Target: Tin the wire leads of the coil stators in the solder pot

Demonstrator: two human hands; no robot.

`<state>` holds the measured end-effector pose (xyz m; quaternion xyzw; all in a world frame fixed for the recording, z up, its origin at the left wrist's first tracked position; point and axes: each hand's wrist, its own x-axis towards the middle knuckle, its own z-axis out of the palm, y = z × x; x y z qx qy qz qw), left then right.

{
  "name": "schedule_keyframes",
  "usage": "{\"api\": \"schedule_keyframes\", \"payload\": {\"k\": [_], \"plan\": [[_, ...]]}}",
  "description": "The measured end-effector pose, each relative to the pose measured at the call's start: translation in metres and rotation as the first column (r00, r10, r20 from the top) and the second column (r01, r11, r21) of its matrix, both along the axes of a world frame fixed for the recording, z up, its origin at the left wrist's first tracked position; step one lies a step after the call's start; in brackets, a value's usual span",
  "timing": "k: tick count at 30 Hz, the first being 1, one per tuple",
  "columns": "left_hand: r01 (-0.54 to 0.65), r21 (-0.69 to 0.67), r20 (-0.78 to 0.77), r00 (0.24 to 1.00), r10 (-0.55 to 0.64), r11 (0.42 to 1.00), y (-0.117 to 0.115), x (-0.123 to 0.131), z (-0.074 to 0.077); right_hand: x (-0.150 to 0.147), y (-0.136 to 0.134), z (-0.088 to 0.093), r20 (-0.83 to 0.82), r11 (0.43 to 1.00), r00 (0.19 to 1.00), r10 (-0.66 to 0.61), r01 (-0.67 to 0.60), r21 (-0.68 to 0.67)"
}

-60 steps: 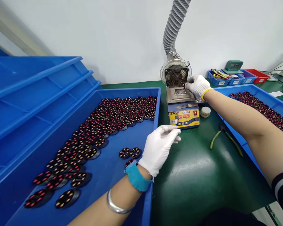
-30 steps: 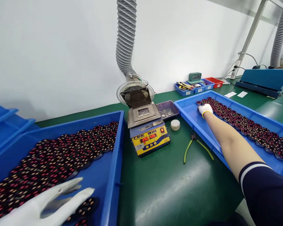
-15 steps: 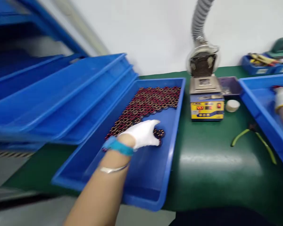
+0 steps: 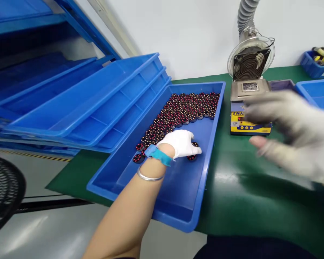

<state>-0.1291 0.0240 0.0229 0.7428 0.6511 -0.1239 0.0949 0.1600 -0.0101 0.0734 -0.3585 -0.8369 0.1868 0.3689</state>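
My left hand, in a white glove with a teal wrist band, reaches into the blue tray and closes over small round black-and-red wound parts at the near end of the pile. My right hand, also gloved, passes close to the camera as a blur, fingers spread, nothing visible in it. It hangs over the green bench in front of the yellow and blue solder pot.
Empty blue trays lean stacked at the left. A fume fan on a grey hose stands behind the solder pot. Another blue tray's corner and a small parts bin sit at the right. A black floor fan shows low left.
My view swung left. The right hand left the right-hand tray and swept toward the middle, blurred. The left hand stayed on the parts in the left tray.
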Motion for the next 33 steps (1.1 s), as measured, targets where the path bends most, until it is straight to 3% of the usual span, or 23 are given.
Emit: {"api": "schedule_keyframes", "payload": {"k": [3,6,9,11,12,13,14,15,16,17,19,21,24,28,30,33], "plan": [[-0.022,-0.017,-0.017,1.000,0.022,1.000,0.004,0.010,-0.010,-0.015,-0.007,-0.020,0.155,0.990,0.982,0.104,-0.117,0.077],[-0.048,-0.023,0.006,0.999,0.048,0.999,0.009,0.012,-0.018,-0.013,0.001,-0.036,0.170,0.997,0.982,0.079,-0.080,0.002],[-0.062,-0.015,0.057,0.996,0.062,0.998,0.012,0.002,-0.013,-0.010,0.008,-0.041,0.154,0.999,0.988,0.022,-0.018,-0.033],[-0.100,0.012,0.188,0.977,0.096,0.995,0.012,-0.006,-0.004,-0.011,0.010,-0.043,0.121,0.997,0.993,0.005,0.005,-0.078],[-0.151,0.022,0.348,0.928,0.134,0.988,0.010,-0.008,0.001,-0.012,0.011,-0.044,0.098,0.993,0.995,0.009,0.003,-0.118],[-0.221,0.013,0.570,0.803,0.175,0.975,0.009,-0.007,0.006,-0.014,0.011,-0.045,0.071,0.986,0.997,0.016,-0.003,-0.169],[-0.288,-0.027,0.784,0.588,0.199,0.957,0.006,-0.004,0.009,-0.015,0.011,-0.046,0.040,0.974,0.999,0.019,-0.009,-0.225],[-0.328,-0.083,0.925,0.326,0.195,0.941,0.003,0.003,0.011,-0.017,0.010,-0.047,0.012,0.961,1.000,0.012,-0.009,-0.277],[-0.335,-0.140,0.980,0.084,0.178,0.932,0.000,0.012,0.011,-0.020,0.010,-0.048,-0.008,0.948,1.000,-0.003,0.000,-0.318],[-0.312,-0.183,0.983,-0.054,0.175,0.932,-0.004,0.023,0.009,-0.022,0.009,-0.048,-0.016,0.938,1.000,-0.025,0.018,-0.345],[-0.216,-0.275,0.953,-0.189,0.236,0.937,-0.011,0.045,0.004,-0.026,0.007,-0.046,-0.005,0.935,0.997,-0.073,0.066,-0.350],[-0.086,-0.344,0.918,-0.239,0.315,0.935,-0.019,0.063,-0.002,-0.028,0.006,-0.043,0.028,0.944,0.994,-0.103,0.106,-0.313],[0.023,-0.383,0.899,-0.221,0.378,0.923,-0.027,0.077,-0.005,-0.030,0.007,-0.041,0.073,0.966,0.991,-0.115,0.128,-0.226],[0.023,-0.401,0.896,-0.197,0.398,0.916,-0.034,0.087,-0.004,-0.030,0.012,-0.044,0.100,0.983,0.993,-0.059,0.075,-0.169],[-0.011,-0.363,0.921,-0.154,0.357,0.932,-0.036,0.094,-0.004,-0.030,0.014,-0.046,0.113,0.972,0.985,-0.133,0.152,-0.179],[-0.141,-0.282,0.959,-0.030,0.281,0.949,-0.040,0.104,-0.004,-0.032,0.016,-0.047,0.193,0.946,0.953,-0.232,0.268,-0.184]]}}
